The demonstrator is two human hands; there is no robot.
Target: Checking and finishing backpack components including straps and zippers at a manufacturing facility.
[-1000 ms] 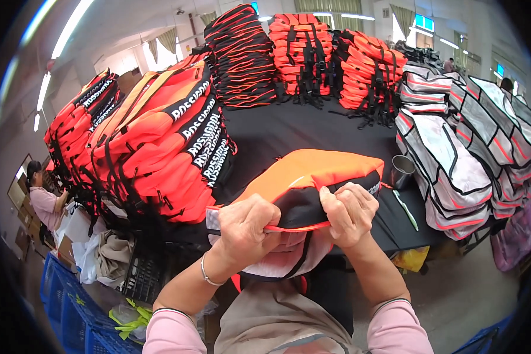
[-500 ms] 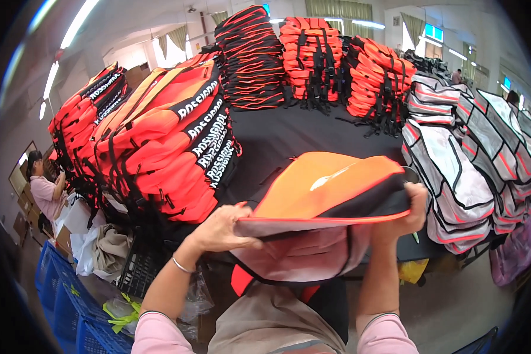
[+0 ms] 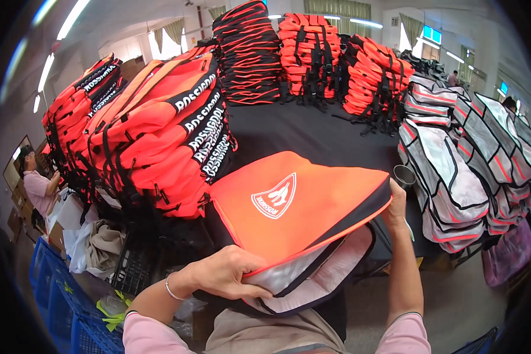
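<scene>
An orange and black backpack body (image 3: 330,200) with a white shield-shaped print lies across the near edge of the black table, its orange face up. Its pale grey lining shows at the gaping edge towards me. My left hand (image 3: 233,272) grips the near left edge, thumb beneath and fingers on top; a bracelet is on that wrist. At the right corner my right hand (image 3: 397,206) is closed on the rim by the black side strip. The backpack's underside is partly hidden.
Red-orange backpacks (image 3: 159,147) are piled at left; more stacks (image 3: 248,59) stand at the back. Grey backpack pieces (image 3: 448,177) lie at right beside a metal ring-like rim (image 3: 404,174). Blue crates (image 3: 59,301) and a black crate (image 3: 137,265) sit lower left. A person (image 3: 38,183) stands far left.
The backpack body has swung flatter and leftward, so its orange face and print now show fully. Both hands keep their grip; the left has moved lower and the right slightly left.
</scene>
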